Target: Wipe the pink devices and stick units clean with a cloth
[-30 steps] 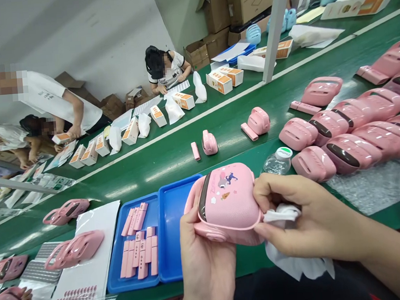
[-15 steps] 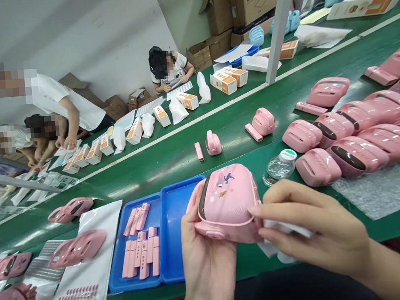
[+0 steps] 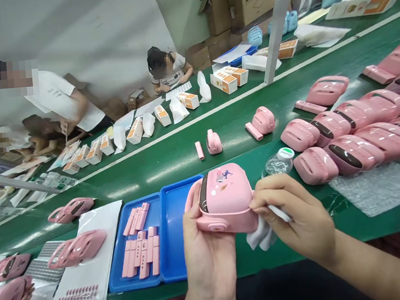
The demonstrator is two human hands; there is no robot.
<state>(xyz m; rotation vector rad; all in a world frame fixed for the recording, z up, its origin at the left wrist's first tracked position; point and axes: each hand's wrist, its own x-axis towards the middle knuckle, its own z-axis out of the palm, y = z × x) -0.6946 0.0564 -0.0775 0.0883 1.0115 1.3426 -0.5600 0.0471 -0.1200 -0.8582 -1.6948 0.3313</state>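
Hands together on one item: left hand (image 3: 211, 264) cradling it from below, right hand (image 3: 295, 216) clamped on its edge with a white cloth (image 3: 260, 235). Item: pink plastic housing (image 3: 225, 203) with printed cartoon deer, lower centre, held above the green bench (image 3: 174, 170). Left to right: open pink shells (image 3: 76, 247) on a white sheet (image 3: 101, 218), lower left; blue tray (image 3: 173, 230) of pink sticks (image 3: 142, 251), beside the left hand; water bottle (image 3: 279, 164), just past the right hand; rows of pink housings (image 3: 345, 152), right.
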